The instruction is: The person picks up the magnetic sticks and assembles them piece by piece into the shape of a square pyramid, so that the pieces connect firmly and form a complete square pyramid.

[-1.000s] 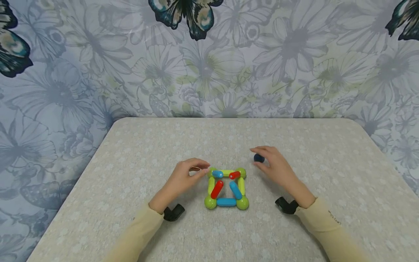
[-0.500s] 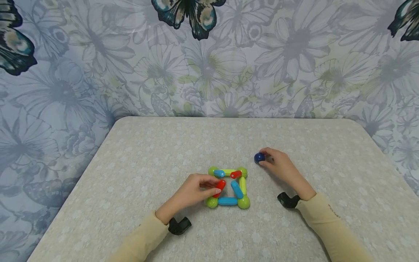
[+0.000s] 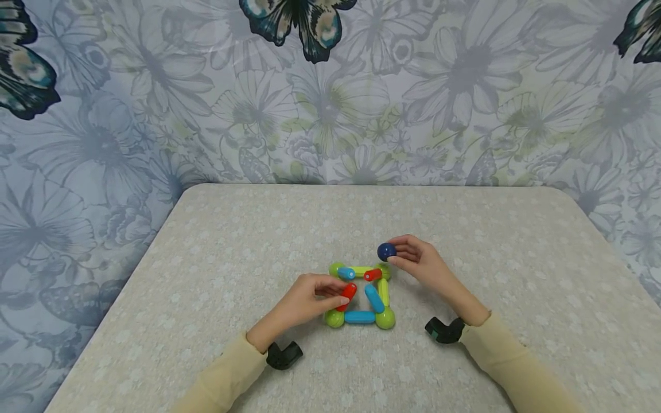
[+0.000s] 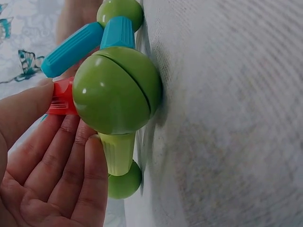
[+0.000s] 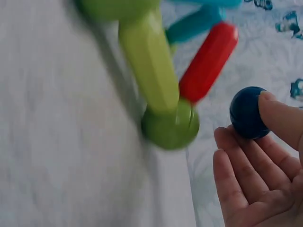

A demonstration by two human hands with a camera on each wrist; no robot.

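Observation:
A square frame of green balls (image 3: 334, 319) and coloured rods lies on the table, with a blue rod (image 3: 359, 317) along its near side. From its corners, red and blue rods slant up and inward. My left hand (image 3: 304, 298) pinches the red rod (image 3: 349, 291) at the near left corner; the left wrist view shows thumb and fingers on this rod (image 4: 63, 96) beside a green ball (image 4: 116, 90). My right hand (image 3: 420, 261) pinches a dark blue ball (image 3: 386, 252) above the far right corner. In the right wrist view the ball (image 5: 247, 112) is apart from the red rod (image 5: 209, 62).
The table (image 3: 232, 229) has a pale patterned cloth and ends at a floral wall (image 3: 330, 115) with butterfly decorations (image 3: 304, 26). Black wrist cameras (image 3: 284, 355) sit below both hands, close to the tabletop.
My left hand has moved from the far left corner to the near left red rod and taken hold of it. My right hand has brought the blue ball leftward over the frame's far right corner.

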